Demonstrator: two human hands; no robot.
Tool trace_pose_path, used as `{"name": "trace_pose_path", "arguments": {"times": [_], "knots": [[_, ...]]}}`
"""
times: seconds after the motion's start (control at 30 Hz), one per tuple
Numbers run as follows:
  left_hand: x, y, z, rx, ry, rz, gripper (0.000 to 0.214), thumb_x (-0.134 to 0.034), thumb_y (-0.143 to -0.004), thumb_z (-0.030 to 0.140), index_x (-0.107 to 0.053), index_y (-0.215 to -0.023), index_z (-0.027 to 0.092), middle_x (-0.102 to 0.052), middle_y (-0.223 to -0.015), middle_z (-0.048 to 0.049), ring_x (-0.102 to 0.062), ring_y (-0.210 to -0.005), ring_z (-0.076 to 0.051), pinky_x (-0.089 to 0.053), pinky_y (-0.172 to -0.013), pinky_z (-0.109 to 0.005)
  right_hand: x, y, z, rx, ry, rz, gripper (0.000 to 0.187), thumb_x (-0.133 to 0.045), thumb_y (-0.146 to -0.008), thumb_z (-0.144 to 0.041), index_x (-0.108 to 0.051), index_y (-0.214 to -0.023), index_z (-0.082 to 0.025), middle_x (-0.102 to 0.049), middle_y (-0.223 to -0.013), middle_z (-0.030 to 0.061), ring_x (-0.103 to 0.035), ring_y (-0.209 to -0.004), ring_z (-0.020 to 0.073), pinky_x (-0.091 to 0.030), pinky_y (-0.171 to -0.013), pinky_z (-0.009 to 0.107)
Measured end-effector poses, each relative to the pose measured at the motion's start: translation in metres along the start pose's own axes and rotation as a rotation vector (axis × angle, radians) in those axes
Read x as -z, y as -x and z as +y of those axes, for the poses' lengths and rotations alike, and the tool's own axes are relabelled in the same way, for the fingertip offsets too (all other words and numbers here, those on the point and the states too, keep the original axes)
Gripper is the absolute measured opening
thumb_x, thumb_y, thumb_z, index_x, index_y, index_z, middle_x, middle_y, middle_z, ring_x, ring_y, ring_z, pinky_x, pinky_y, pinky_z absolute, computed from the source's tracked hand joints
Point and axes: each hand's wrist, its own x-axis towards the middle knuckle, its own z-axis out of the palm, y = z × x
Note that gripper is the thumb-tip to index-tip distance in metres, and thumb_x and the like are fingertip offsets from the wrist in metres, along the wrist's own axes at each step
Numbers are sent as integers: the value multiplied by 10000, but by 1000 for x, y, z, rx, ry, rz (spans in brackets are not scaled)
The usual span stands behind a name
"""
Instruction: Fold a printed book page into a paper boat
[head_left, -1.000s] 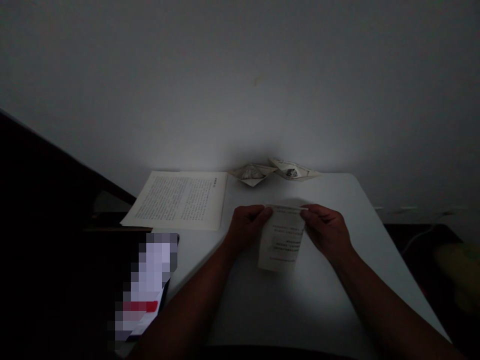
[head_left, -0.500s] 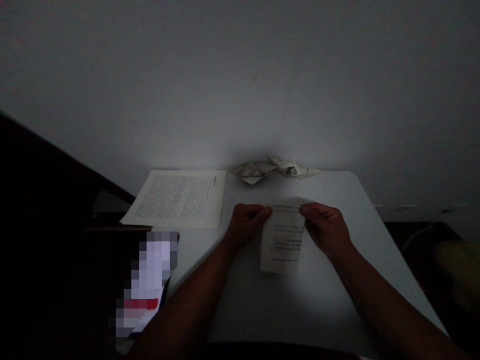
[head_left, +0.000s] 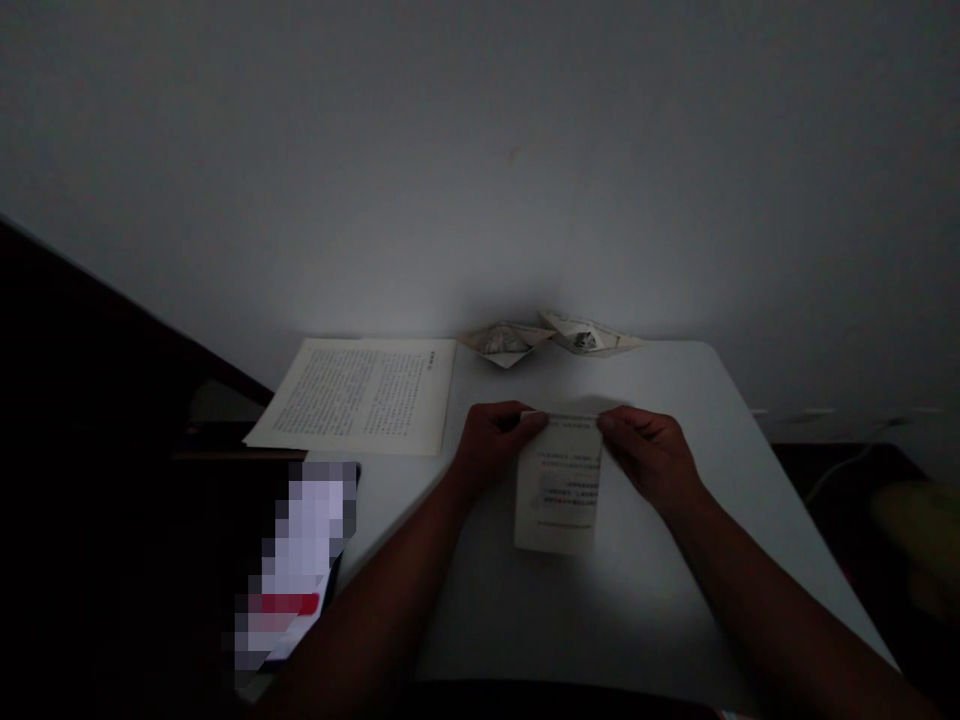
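A small rectangular piece of printed paper (head_left: 557,490) hangs between my hands above the table. My left hand (head_left: 496,440) pinches its upper left corner between thumb and fingers. At the upper right corner, my right hand (head_left: 649,445) grips it the same way. Lines of dark print cover the side facing me; whether the paper is folded in layers I cannot tell. Beyond my hands, against the wall, sit two folded paper boats, the left one (head_left: 508,345) touching the right one (head_left: 589,338).
A stack of printed sheets (head_left: 356,395) lies at the back left of the white table (head_left: 675,375). Near my left forearm is a phone (head_left: 304,550) with a lit, blurred screen. The wall (head_left: 480,200) closes off the far edge. A pale cable (head_left: 847,460) runs at the right.
The paper's lower edge has swung slightly left and down, turning its printed face more toward me. Both hands keep their grip nearly in place.
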Motion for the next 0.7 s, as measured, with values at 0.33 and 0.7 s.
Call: {"name": "trace_pose_path", "arguments": {"times": [0.33, 0.7], "knots": [[1, -3, 4, 120, 85, 12, 295, -687, -687, 392, -659, -586, 116, -555, -507, 17, -479, -452, -85, -360, -452, -216, -3, 0, -2, 4, 22, 12, 144, -694, -751, -300, -693, -659, -190, -648, -585, 2, -564, -543, 125, -424, -541, 276], [9, -7, 4, -224, -552, -34, 190, -648, -744, 308, -696, -849, 157, -679, -773, -40, -567, -654, -130, -433, -622, -259, -2, -3, -13, 127, 460, -29, 215, -650, -766, -369, -649, -664, -179, -601, -622, 7, -539, -584, 133, -414, -553, 280]]}}
